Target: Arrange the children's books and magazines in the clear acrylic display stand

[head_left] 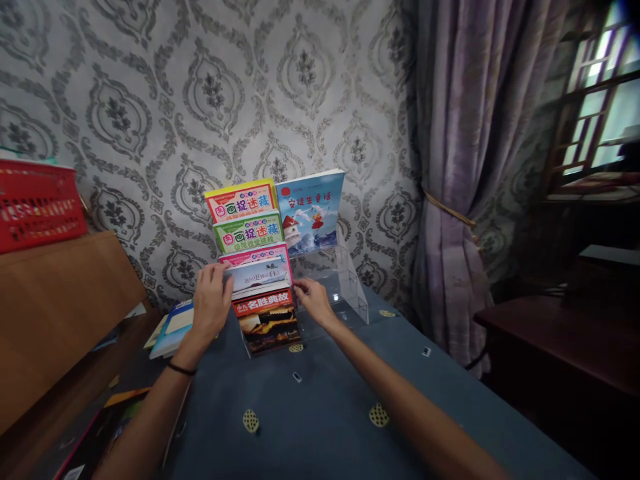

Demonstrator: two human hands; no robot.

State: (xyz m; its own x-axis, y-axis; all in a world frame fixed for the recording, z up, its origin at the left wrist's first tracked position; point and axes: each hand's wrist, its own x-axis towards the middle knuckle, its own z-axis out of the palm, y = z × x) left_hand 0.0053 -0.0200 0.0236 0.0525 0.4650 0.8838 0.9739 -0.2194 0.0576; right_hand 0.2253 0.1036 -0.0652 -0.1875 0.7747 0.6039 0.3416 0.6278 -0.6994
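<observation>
1 pale-blue book [257,275] at the clear rack [358,299], between 2 hands [213,298] [315,301], narrow grips on its side edges

Looks dim and muted overall, with a cool grey cast; brightens most at the window [583,133] on the far right, bleached nearly white in its panes; sinks into heavy shadow around the dark red table [560,347] on the right, with little detail left; catches small white glints on the clear rack [357,300]; appears softly lit across the patterned wall [215,93]; reads clearest on the books [250,233], with large titles legible; blurs slightly towards the red basket [37,217] at left; stretches the forearms [395,393] on the near side, wide-angle fashion; darkens to black in the far right corner.
</observation>
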